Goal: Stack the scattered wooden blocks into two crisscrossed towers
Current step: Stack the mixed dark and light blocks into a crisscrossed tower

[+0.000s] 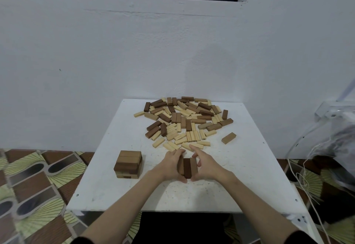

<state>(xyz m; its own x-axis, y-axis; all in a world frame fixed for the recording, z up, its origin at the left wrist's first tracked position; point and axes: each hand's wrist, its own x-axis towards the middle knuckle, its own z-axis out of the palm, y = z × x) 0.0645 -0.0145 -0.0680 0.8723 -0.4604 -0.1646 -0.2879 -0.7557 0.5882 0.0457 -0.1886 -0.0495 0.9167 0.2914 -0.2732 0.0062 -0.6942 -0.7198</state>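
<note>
The left hand (172, 162) and the right hand (204, 164) press from both sides on a row of three blocks (187, 168), fingers curled around its outer faces, squaring it near the middle of the table (249, 176). I judge this is one layer of the second tower. The first tower (128, 164), a few crossed layers, stands near the left edge. The scattered blocks (184, 121) lie toward the far edge, one loose block (228, 138) toward the right edge. All are smooth rectangular wood, pale, tan or dark brown. Next, three more blocks should go crosswise, set down gently.
</note>
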